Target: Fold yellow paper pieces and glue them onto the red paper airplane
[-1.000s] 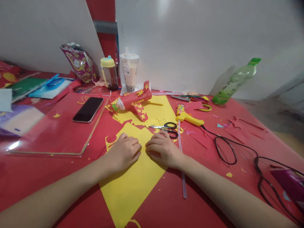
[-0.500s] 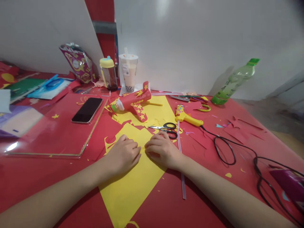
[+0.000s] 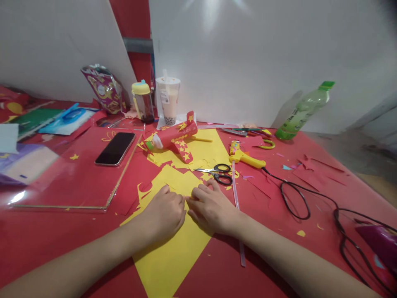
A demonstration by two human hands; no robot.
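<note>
Two hands of ours, the left hand [image 3: 164, 213] and the right hand [image 3: 214, 209], lay nearly together on the yellow paper [image 3: 167, 265], mid-surface toward the near edge, fingers curled; whether they gripped anything, we couldn't tell. Beyond, we had scissors [image 3: 220, 174], then a red star-decorated model [image 3: 173, 138], and, by the far edge, a lidded drink cup [image 3: 169, 99].

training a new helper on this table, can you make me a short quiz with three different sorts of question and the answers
1. True or false: the glue gun lies nearer the scissors than the phone does.
2. What colour is the cap on the plastic bottle? a) red b) green c) blue
3. Fill in: the left hand and right hand are on a paper sheet whose colour is ____.

Key: 1 true; 2 b; 3 yellow.
</note>
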